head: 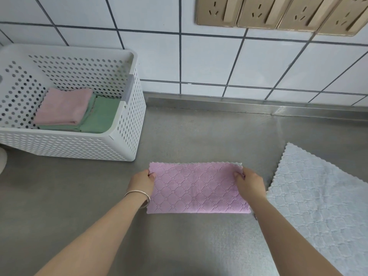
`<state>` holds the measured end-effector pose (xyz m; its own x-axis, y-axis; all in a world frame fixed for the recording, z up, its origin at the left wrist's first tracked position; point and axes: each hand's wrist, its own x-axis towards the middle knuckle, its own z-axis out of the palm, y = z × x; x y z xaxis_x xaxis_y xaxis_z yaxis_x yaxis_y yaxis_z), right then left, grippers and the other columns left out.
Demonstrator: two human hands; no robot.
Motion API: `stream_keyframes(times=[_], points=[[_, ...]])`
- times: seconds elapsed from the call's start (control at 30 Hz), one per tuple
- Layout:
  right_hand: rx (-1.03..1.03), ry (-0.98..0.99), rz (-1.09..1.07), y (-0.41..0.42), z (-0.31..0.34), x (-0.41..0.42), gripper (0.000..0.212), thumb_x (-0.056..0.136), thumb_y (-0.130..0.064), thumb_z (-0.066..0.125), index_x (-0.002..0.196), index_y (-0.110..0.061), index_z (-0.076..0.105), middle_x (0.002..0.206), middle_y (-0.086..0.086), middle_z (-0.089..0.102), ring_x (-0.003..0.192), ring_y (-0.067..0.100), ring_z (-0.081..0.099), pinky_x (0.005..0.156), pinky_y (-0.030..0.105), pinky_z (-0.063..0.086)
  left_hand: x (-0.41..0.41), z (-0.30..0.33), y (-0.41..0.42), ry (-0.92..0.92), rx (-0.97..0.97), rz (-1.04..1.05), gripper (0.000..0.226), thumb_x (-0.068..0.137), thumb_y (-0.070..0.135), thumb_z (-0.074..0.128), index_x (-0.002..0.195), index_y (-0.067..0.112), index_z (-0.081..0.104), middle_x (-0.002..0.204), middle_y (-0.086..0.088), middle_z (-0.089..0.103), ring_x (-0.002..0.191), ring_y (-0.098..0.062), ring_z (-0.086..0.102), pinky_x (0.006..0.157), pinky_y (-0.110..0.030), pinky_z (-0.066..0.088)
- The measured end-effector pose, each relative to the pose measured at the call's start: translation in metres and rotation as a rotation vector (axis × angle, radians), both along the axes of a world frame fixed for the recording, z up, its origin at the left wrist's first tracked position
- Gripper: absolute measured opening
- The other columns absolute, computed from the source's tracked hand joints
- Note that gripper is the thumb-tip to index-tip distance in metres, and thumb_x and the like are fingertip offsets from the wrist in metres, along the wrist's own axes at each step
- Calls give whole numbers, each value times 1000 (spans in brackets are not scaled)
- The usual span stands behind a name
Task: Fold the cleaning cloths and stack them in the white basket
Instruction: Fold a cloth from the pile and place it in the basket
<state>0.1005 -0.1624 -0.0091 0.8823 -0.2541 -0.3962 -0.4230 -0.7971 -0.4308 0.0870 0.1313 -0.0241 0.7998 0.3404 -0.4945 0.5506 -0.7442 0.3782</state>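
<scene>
1. The pink cloth (198, 189) is laid on the desk (199, 134), already folded in half.
2. Its far corners are pinched by the left hand (143, 181) and the right hand (249, 182).
3. A second fold looks due next.
4. Then the white basket (127, 124), where folded pink and green cloths are stacked.
5. The pale blue cloth (318, 196) is left unfolded just beside.

This looks like a home kitchen: a steel worktop (199, 136) lies under the fingers, a white tiled wall (219, 60) stands beyond them, with golden power sockets (278, 12) above.
</scene>
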Motion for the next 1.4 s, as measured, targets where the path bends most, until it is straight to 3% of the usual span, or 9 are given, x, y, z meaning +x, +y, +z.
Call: stream_keyframes(times=[0.23,0.47,0.57,0.67,0.87,1.0,1.07,1.3,1.4], points=[[-69,-23,-111,1,-7,-1,30,92,-26,47,65,-13,48,76,10,56,73,26,51,67,32,40,1,-3,-2,-4,-11,60,29,94,29,48,106,5,59,109,-19,63,103,-33,57,83,-32,41],[-71,-36,-211,1,-11,-6,24,91,-32,52,96,-9,57,102,11,61,93,29,56,78,36,45,-6,-3,-2,-83,9,102,27,90,36,52,92,10,59,98,-17,66,95,-33,60,79,-34,45],[-16,-64,-271,1,-8,-12,29,90,-30,54,108,-8,52,110,11,56,97,29,55,79,37,43,-17,3,-5,-283,97,153,23,85,33,61,90,12,51,93,-12,63,88,-35,59,72,-37,44],[-56,5,-291,4,-8,-21,36,89,-29,49,119,-9,50,121,11,49,109,29,48,87,38,40,-32,-3,-20,-482,286,-120,37,76,33,64,105,13,56,113,-11,60,103,-34,51,84,-43,40],[-220,224,-250,11,-2,-30,49,90,-33,35,131,-8,46,133,12,39,121,27,36,98,38,34,-38,-13,-78,-240,285,-721,65,91,61,10,137,27,42,146,4,40,138,-24,25,109,-54,5],[-207,323,-196,9,1,-33,51,87,-37,37,126,-7,49,127,11,51,117,27,45,96,38,38,-32,-20,-88,-181,300,-974,85,68,78,-9,140,34,-15,150,4,-27,134,-20,-34,107,-56,-19],[-109,341,-239,7,4,-35,49,84,-38,40,121,-7,49,117,11,58,108,28,53,92,38,41,-29,-16,-86,-90,286,-1015,88,58,82,-8,132,38,-30,144,5,-41,127,-21,-46,105,-57,-23],[82,282,-201,1,17,-51,11,83,-23,44,74,-20,49,76,1,53,77,23,51,66,28,37,-20,-8,-92,-23,289,-1042,89,72,81,24,141,42,-17,142,8,-39,132,-22,-38,110,-59,-16],[152,144,-216,11,23,-56,5,82,-16,47,85,-20,47,76,-1,52,78,23,50,64,28,36,-16,6,-97,39,205,-974,85,76,80,28,145,42,-3,148,12,-30,140,-22,-27,112,-57,-11]])
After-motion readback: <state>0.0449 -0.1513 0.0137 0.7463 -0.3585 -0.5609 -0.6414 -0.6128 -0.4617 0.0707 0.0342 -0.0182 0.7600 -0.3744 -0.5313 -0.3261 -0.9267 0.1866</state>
